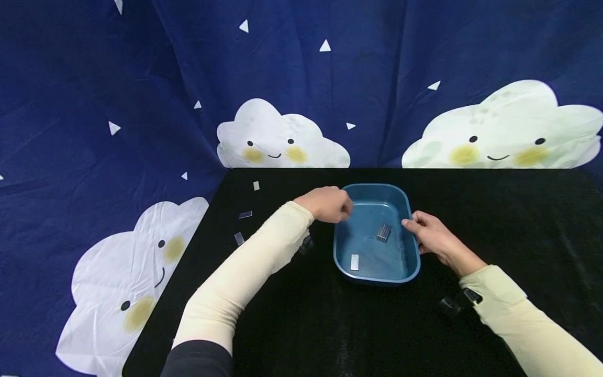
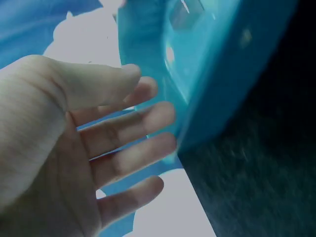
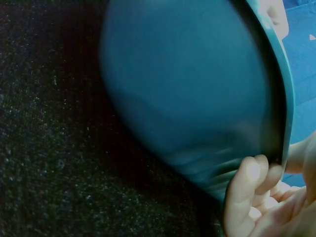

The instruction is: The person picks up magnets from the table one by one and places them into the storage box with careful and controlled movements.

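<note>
The right hand (image 1: 431,235) pinches the right rim of a blue, rounded-rectangular plastic tray (image 1: 369,217), fingers outside, presumably to steady it over the black surface (image 1: 292,319). At the opposite rim, the left hand (image 1: 327,204) has loosely extended fingers and nothing visible in its grasp; I cannot tell whether it touches. Close-packed dark metallic strips (image 1: 383,232) and 1 flat silver rectangle (image 1: 354,262) lie inside, likely contained by the walls; 3 small rectangular pieces (image 1: 245,214) lie apart, leftward.

Evenly lit head view, soft-focus wrist views, glare on tub (image 1: 369,225)
</note>
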Tool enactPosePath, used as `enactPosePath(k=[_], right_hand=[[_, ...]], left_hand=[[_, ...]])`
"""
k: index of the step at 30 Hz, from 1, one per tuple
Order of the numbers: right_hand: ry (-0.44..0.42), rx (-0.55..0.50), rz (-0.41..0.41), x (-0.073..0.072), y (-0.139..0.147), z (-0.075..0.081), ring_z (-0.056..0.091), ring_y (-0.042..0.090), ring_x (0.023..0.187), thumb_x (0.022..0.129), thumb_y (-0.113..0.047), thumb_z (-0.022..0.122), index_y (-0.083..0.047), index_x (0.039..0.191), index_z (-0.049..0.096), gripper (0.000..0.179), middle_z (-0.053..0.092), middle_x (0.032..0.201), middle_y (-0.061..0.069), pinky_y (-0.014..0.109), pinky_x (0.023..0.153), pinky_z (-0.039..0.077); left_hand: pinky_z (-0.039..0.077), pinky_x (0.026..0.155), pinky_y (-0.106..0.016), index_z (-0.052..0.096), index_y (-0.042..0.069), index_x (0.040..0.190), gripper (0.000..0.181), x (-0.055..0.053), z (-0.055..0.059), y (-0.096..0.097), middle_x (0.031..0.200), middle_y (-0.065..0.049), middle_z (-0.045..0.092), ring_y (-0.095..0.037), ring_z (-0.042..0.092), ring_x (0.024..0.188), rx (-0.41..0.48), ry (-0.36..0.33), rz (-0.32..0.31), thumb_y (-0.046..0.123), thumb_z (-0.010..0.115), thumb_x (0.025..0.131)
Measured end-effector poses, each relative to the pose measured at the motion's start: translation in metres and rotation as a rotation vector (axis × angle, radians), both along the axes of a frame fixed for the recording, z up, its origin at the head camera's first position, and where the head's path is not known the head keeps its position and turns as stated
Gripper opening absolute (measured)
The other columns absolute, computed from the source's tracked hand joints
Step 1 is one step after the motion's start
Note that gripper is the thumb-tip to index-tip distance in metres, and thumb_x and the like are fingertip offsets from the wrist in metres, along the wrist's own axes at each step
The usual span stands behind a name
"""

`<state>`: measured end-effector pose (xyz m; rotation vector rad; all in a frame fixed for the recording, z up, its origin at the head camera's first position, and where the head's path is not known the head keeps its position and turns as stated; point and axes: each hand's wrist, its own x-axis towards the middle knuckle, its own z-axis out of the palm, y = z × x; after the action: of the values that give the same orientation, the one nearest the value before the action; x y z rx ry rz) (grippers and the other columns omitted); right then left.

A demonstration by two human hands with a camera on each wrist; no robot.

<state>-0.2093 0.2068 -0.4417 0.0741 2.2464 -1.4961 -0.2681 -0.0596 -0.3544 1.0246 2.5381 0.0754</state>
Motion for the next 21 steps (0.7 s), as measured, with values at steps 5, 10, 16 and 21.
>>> enactPosePath(k=[5, 10, 16, 21], right_hand=[[-0.01, 0.0, -0.003, -0.001, 0.001, -0.001, 0.063, 0.017, 0.073, 0.105, -0.034, 0.041, -0.015, 0.099, 0.044, 0.021, 0.053, 0.085, 0.002, 0.034, 0.067, 0.058], [-0.01, 0.006, -0.004, -0.003, 0.001, -0.002, 0.062, 0.017, 0.072, 0.105, -0.035, 0.041, -0.015, 0.1, 0.044, 0.021, 0.052, 0.084, 0.001, 0.033, 0.065, 0.057], [-0.004, 0.011, -0.001, -0.003, 0.001, -0.002, 0.061, 0.017, 0.071, 0.105, -0.034, 0.04, -0.015, 0.099, 0.044, 0.021, 0.051, 0.083, 0.001, 0.032, 0.064, 0.056], [-0.01, 0.009, 0.0, -0.002, 0.001, -0.002, 0.061, 0.017, 0.072, 0.105, -0.035, 0.04, -0.015, 0.1, 0.044, 0.021, 0.053, 0.086, 0.002, 0.032, 0.065, 0.056]], left_hand=[[0.052, 0.074, -0.025, 0.074, 0.014, 0.105, 0.019, -0.004, 0.007, -0.02, 0.093, 0.001, 0.07, -0.011, 0.063, 0.077, 0.044, -0.008, 0.057, 0.023, 0.058, 0.099], [0.054, 0.079, -0.03, 0.072, 0.015, 0.107, 0.018, -0.006, 0.018, -0.042, 0.097, 0.0, 0.071, -0.013, 0.065, 0.083, 0.032, -0.028, 0.124, 0.024, 0.059, 0.098], [0.053, 0.088, -0.037, 0.07, 0.015, 0.112, 0.02, -0.017, 0.02, -0.078, 0.107, -0.004, 0.069, -0.019, 0.065, 0.097, -0.067, -0.082, 0.277, 0.025, 0.06, 0.097], [0.052, 0.095, -0.043, 0.068, 0.013, 0.117, 0.025, -0.031, 0.012, -0.114, 0.116, -0.008, 0.068, -0.024, 0.065, 0.106, -0.094, -0.08, 0.421, 0.025, 0.059, 0.098]])
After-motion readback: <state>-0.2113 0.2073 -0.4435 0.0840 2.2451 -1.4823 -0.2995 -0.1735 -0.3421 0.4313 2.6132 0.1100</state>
